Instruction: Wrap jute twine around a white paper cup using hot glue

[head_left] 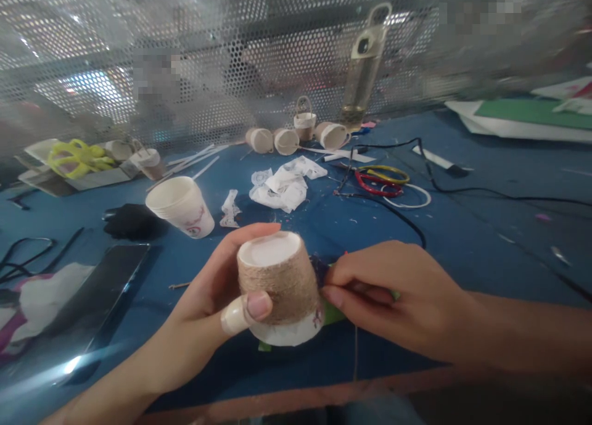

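My left hand [217, 289] is closed around a paper cup [289, 334] turned upside down, with a bandage-like wrap on the thumb. Brown twine [282, 289] is wound round most of the cup's wall. A white band with a small printed mark shows near the rim, and the white base faces up. At the cup's right side, my right hand [393, 295] pinches thumb and forefinger together on the twine, though the fingers hide most of the pinch. A thin strand hangs below that hand. Something green lies partly hidden behind the cup.
Stacked paper cups [180, 206] lean beyond my left hand, near crumpled white lace [289, 181]. Several twine-wrapped cups [287, 141] line the back by a mesh screen. A bottle [365, 67] stands behind them. Black cable [462, 190] crosses the right; a phone [97, 301] lies left.
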`<state>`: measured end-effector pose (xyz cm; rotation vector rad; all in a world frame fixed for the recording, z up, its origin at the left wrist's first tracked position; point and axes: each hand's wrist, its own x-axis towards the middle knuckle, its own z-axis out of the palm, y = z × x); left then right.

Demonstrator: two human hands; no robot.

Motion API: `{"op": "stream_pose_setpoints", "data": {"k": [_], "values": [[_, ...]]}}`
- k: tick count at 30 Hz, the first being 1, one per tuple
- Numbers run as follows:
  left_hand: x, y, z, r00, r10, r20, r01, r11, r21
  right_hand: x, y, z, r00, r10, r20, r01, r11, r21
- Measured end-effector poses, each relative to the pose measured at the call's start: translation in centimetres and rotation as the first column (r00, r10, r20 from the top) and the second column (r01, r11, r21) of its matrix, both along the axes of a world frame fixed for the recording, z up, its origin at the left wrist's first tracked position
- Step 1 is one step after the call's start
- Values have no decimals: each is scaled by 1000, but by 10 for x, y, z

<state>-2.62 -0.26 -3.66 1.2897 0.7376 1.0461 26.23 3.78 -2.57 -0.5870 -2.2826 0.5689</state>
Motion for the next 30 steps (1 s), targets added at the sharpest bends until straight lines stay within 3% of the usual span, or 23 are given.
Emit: {"op": "stream_pose_setpoints", "data": {"k": [3, 6, 10, 12, 16, 19, 22, 27, 30], "values": [[-2, 1, -2, 1000, 6, -1, -6, 1000, 23, -3, 0, -5, 999, -34, -20, 35, 998, 50], [-6, 0, 0, 999, 34, -27, -35, 999, -39, 0, 5, -2, 1000, 2, -9, -1, 993, 114], [-11, -1, 11, 992, 68, -102, -82, 986, -142, 17, 18, 10, 983, -4, 182, -22, 990, 140], [-11, 0, 18, 988, 19, -156, -50, 980, -194, 27, 23, 10, 960, -48, 276, -7, 981, 196], [-12, 5, 25, 943, -201, -266, 151, 968, -198, 44, 23, -2, 902, -96, 421, -40, 952, 302], [-12, 9, 26, 901, -255, -351, 202, 963, -180, 52, 19, -7, 890, -118, 441, -38, 943, 330], [-13, 11, 27, 862, -282, -421, 235, 958, -162, 57, 17, -2, 884, -98, 458, -47, 954, 295], [-12, 11, 29, 839, -274, -471, 253, 961, -109, 59, 20, 5, 878, -16, 478, -55, 990, 132], [-11, 12, 30, 828, -278, -488, 258, 960, -109, 57, 23, -1, 875, -51, 482, -29, 987, 155]]}}
